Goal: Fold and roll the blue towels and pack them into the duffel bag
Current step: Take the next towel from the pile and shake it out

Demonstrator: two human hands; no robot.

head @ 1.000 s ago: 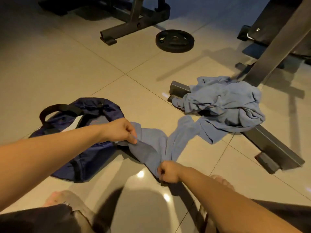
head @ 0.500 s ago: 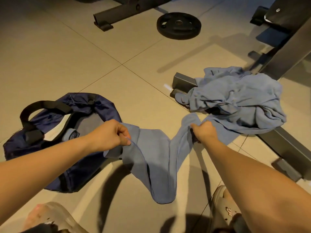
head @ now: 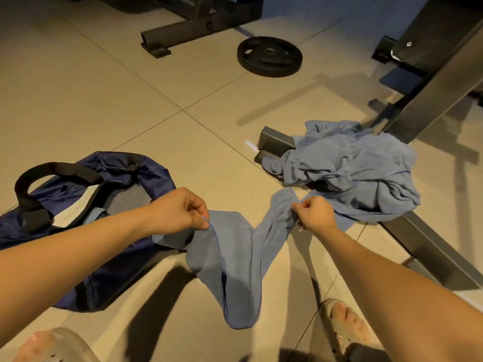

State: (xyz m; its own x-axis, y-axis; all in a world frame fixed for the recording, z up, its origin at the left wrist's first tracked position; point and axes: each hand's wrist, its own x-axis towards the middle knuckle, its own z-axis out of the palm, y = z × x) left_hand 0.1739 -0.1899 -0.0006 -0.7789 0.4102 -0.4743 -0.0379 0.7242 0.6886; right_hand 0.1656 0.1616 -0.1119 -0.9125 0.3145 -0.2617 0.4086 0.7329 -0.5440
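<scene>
While the left hand (head: pixel 180 210) keeps pinching one edge of the blue towel (head: pixel 235 257) beside the duffel bag (head: pixel 109 280), the right hand (head: pixel 315 214), risen from near the feet, clenches the far end by the towel pile (head: pixel 352 173); the cloth sags between them.

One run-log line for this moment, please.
left hand: pinches towel edge; right hand: grips other end; middle: sags between; duffel bag: open

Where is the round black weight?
In the head view's upper middle, the weight plate lies flat on the floor, beyond the blue towel pile.
</scene>
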